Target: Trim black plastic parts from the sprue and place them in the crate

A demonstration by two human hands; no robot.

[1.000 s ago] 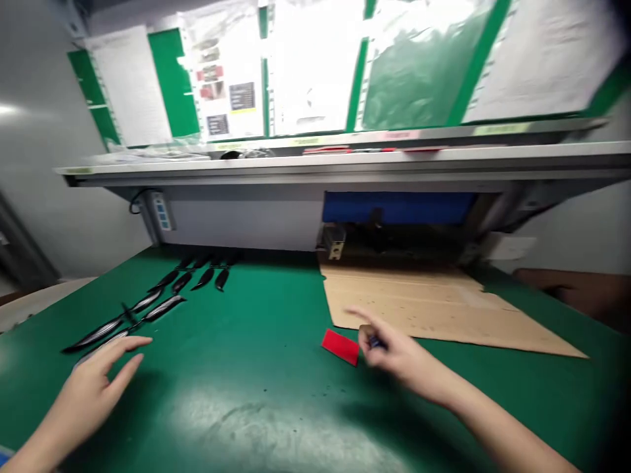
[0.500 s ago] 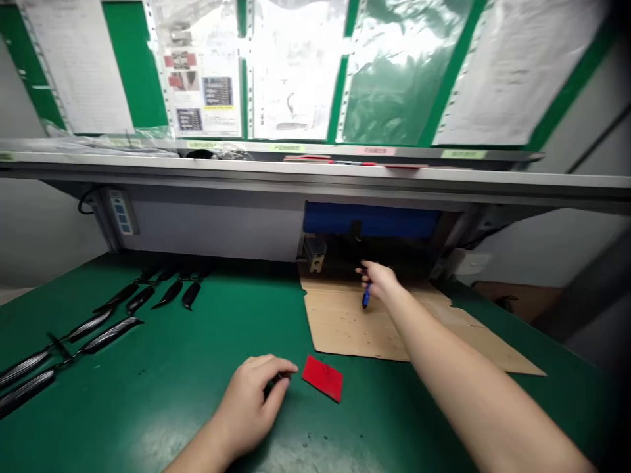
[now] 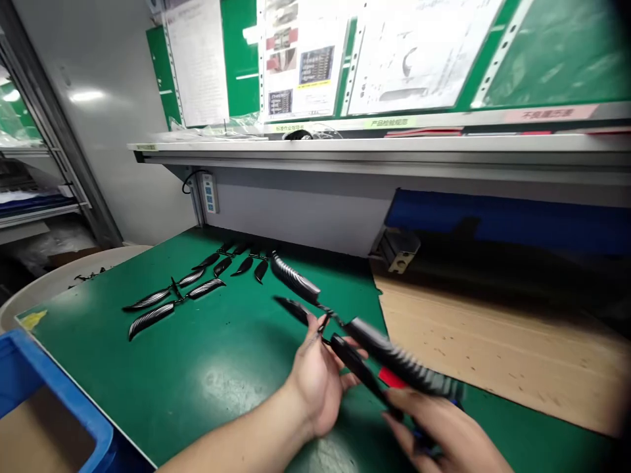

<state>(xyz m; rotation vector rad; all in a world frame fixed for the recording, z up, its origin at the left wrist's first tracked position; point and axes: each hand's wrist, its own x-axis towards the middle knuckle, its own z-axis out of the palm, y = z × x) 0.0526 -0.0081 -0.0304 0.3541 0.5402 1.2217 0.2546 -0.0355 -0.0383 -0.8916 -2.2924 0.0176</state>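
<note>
Left fingers [image 3: 315, 326] curled round the thin middle stem of a black plastic frame of ribbed blade-shaped parts [image 3: 345, 328], thumb side up, gripping it; left hand [image 3: 318, 381] palm turned inward, wrist bent slightly, forearm coming in from lower left across the green table [image 3: 207, 368]. Right hand [image 3: 444, 433] low at the near edge, blurred; fingers closed around the near end of the same frame, with a bit of blue showing beneath them, too smeared to identify. Frame held clear above the table, slanting from far left down to near right, between both hands. A red card [image 3: 392, 378] lies on the table just under the frame, mostly hidden. More black ribbed parts [image 3: 187, 295] lie spread on the table to the far left, well apart from the hands. Sheet of cardboard [image 3: 497, 341] on the right. Blue bin [image 3: 44, 387] at the near left corner.
</note>
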